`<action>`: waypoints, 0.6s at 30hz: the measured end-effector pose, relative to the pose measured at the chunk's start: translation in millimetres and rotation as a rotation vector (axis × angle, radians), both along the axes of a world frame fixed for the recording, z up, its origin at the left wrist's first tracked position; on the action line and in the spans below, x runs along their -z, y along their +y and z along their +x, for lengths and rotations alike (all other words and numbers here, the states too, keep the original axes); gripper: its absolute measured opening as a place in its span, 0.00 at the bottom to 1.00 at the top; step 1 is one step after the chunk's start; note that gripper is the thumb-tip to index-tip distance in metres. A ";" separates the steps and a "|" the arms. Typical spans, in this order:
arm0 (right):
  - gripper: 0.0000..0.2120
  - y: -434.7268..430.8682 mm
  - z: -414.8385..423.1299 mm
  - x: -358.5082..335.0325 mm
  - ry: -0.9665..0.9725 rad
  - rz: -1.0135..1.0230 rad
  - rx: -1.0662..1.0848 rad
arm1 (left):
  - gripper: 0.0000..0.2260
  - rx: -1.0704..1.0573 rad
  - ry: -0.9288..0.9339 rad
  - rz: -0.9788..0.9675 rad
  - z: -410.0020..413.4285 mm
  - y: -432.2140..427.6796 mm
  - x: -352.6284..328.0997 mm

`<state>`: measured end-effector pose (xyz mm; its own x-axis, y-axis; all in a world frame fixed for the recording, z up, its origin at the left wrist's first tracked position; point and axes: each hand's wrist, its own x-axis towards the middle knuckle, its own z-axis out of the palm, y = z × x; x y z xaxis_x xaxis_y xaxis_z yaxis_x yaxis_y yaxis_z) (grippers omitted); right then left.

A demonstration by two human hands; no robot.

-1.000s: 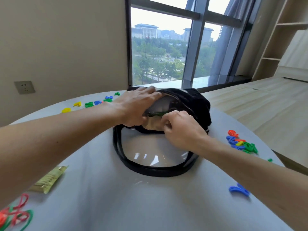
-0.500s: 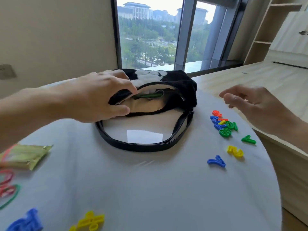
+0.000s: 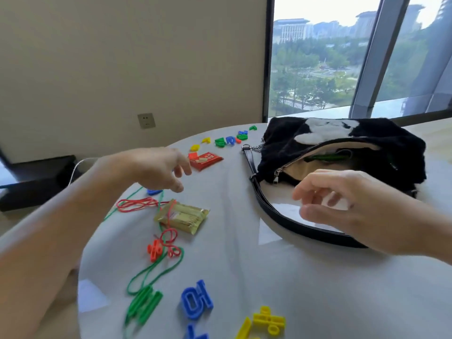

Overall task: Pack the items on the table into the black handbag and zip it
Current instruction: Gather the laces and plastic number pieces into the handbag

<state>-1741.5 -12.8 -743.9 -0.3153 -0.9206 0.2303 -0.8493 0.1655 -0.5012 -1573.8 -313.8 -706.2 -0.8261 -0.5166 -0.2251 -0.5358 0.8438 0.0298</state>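
Head view, starting at the left: the left hand [image 3: 149, 167] hangs over the pale desk [image 3: 244, 277]. Its fingers [image 3: 177, 185] are loosely curled downward and hold nothing, with their tips near a red snack packet [image 3: 205, 160] lying flat just beyond them. Below that hand, red and green cords [image 3: 137, 204] trail across the desk, one red strand crossing a gold snack packet [image 3: 182, 217]. Nearer the person lie a green piece [image 3: 144, 304], a blue piece [image 3: 195, 299] and a yellow piece [image 3: 267, 321] of plastic. More coloured pieces [image 3: 230, 140] sit at the far edge, below a wall socket [image 3: 146, 120]. To the right, the black handbag [image 3: 342, 143] rests on the desk by the window [image 3: 330, 57]. It is unzipped, with pale lining and something green showing in its mouth, and its strap [image 3: 276, 214] loops toward the person. The right hand [image 3: 362, 211] hovers above the strap, fingers [image 3: 308, 189] relaxed, slightly bent and empty.
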 end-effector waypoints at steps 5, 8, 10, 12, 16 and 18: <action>0.11 -2.9 7.9 13.2 0.000 0.110 0.003 | 0.22 -0.021 -0.038 0.034 11.3 -9.4 8.0; 0.15 -0.1 15.9 19.6 0.013 0.096 0.012 | 0.21 0.041 -0.043 0.116 25.5 -4.6 12.2; 0.20 6.8 27.6 19.2 0.076 0.050 -0.016 | 0.19 0.104 0.034 0.226 37.3 1.7 14.6; 0.22 9.2 49.8 19.3 0.075 0.011 -0.157 | 0.23 0.161 0.097 0.296 53.9 6.3 22.5; 0.30 6.3 93.7 38.8 0.220 0.089 -0.425 | 0.28 0.241 0.193 0.298 75.3 11.2 44.5; 0.32 0.5 111.2 50.7 0.284 0.137 -0.468 | 0.27 0.237 0.243 0.259 76.1 12.4 52.4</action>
<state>-1630.3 -12.3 -794.6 0.1909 -0.9748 0.1152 -0.9463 -0.2139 -0.2425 -1497.7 -301.4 -758.6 -0.9604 -0.2575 -0.1066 -0.2787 0.8909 0.3587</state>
